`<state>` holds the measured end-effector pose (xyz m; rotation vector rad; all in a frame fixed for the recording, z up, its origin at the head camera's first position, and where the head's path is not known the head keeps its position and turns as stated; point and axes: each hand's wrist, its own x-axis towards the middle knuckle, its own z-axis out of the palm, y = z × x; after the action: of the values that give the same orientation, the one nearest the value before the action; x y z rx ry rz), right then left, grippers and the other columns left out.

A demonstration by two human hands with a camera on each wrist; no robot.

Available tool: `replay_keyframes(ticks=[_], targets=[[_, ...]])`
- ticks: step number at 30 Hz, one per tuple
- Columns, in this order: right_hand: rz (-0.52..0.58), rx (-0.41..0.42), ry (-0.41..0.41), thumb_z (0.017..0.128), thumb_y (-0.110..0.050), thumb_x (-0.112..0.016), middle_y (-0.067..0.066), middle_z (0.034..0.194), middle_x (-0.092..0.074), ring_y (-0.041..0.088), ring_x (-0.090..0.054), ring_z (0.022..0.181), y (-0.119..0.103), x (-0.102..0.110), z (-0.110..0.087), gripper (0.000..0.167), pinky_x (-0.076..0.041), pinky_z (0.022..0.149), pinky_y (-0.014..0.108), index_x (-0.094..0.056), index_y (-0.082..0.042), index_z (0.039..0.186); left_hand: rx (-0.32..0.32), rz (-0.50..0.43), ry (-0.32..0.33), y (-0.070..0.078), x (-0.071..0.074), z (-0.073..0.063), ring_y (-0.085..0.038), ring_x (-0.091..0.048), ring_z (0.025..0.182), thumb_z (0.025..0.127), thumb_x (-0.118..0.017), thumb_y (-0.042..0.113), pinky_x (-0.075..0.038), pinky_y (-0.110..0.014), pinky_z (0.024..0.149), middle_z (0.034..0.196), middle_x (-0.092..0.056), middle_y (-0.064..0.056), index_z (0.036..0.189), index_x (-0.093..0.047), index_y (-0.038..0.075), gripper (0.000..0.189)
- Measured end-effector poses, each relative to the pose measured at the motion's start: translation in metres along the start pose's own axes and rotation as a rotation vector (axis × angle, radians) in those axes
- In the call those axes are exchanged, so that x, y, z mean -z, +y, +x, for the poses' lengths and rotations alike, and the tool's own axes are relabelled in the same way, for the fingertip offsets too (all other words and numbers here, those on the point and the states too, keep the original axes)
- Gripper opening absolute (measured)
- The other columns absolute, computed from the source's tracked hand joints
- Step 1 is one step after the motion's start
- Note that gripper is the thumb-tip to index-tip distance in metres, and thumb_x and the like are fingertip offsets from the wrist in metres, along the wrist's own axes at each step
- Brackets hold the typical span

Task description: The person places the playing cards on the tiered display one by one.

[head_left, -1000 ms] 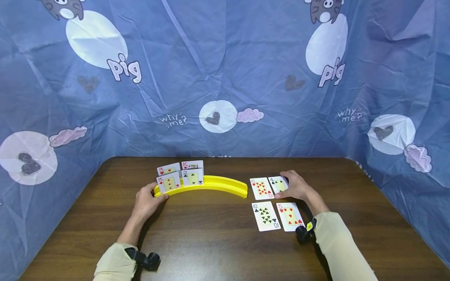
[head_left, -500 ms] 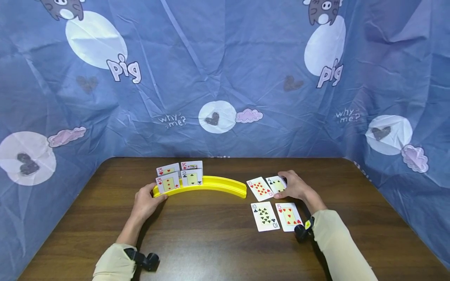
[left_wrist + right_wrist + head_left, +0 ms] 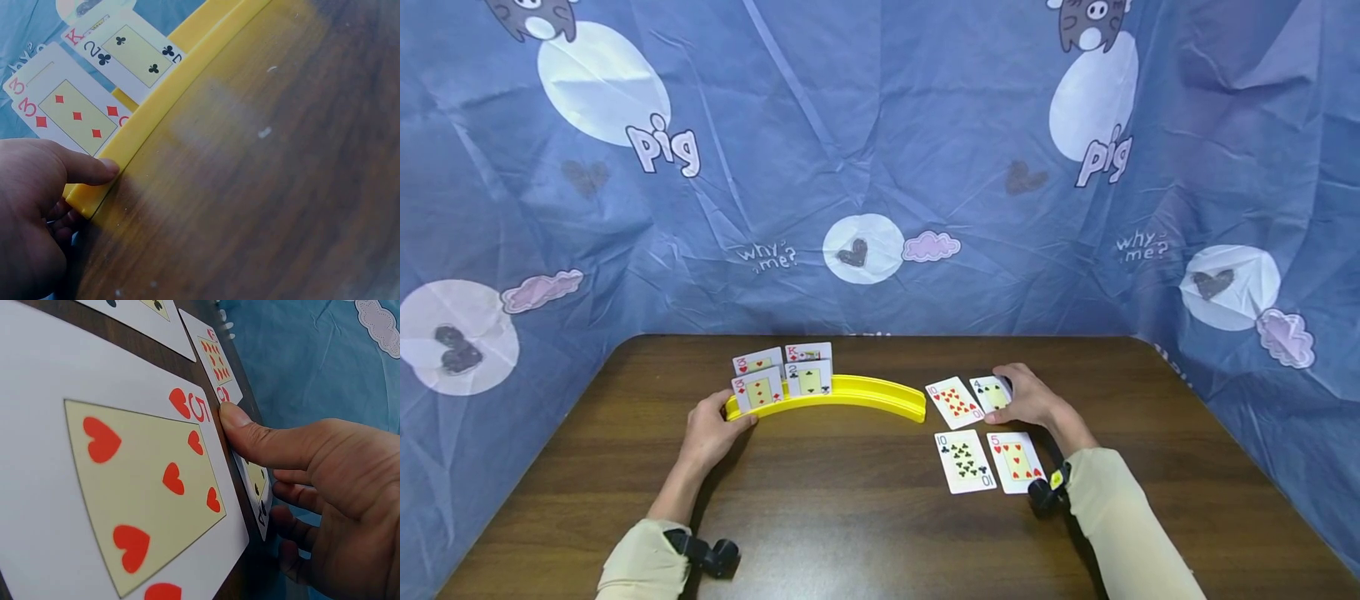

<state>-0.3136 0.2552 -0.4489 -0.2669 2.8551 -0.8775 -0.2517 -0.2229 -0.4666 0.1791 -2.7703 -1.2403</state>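
Note:
My left hand grips the left end of a yellow curved card holder, thumb in front and fingers behind. Cards stand upright in the holder in two rows: a three of diamonds and a two of clubs in front, a three of hearts and a king behind. My right hand holds a black four playing card by its edges, thumb on the near side and fingertips at the far side. Part of that card is hidden under the hand. The tilted ten of hearts touches its left side.
Nearer me lie a ten of clubs and a five of hearts, face up on the brown wooden table. A blue printed cloth hangs behind the table and along its sides.
The four has shifted slightly left with my right hand, and the ten of hearts has turned askew toward the holder. My left hand stays at the holder's end.

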Motion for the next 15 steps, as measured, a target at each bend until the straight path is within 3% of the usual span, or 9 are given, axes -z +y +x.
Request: replay_keyframes(ticks=[15], targets=[[-0.025,-0.041,0.001,0.070,-0.020,-0.091,0.031,0.151,-0.035,0.048,-0.037,0.140,-0.0015,-0.0001,0.0008,0.096,-0.031,0.117,0.057,-0.040,0.008,0.146,-0.028,-0.002,0.019,-0.0008,0.0017,-0.0007,-0.032,-0.055,0.099,0.086,-0.072,0.012,-0.039,-0.034,0.081,0.117,-0.064,-0.027,0.126,-0.060,-0.009,0.046]])
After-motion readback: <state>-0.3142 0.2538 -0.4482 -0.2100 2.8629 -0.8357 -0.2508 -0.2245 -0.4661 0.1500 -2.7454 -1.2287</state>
